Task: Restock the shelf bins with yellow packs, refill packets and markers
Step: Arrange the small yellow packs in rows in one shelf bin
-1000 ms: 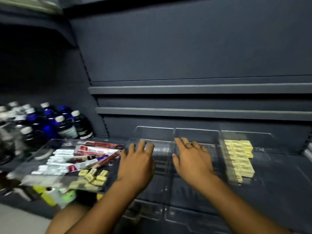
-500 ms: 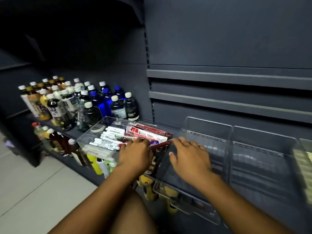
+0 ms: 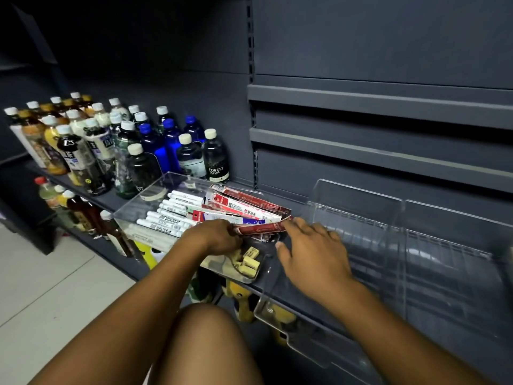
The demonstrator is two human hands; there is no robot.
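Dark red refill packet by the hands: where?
Head view, centre: dark red refill packet over the right end of the clear plastic tray; left hand grips its left end, right hand at the other.

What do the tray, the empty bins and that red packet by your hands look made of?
Tray: clear rigid plastic, glossy; contents show through. Empty bins: same, probably acrylic; edges glint. Red packet: thin printed film, perhaps backed with card; sheen.

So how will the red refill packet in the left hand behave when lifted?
Probably light: the left hand grips the red refill packet by one end. Likely fairly stiff, since it shows no sag. Flat, so unlikely to roll.
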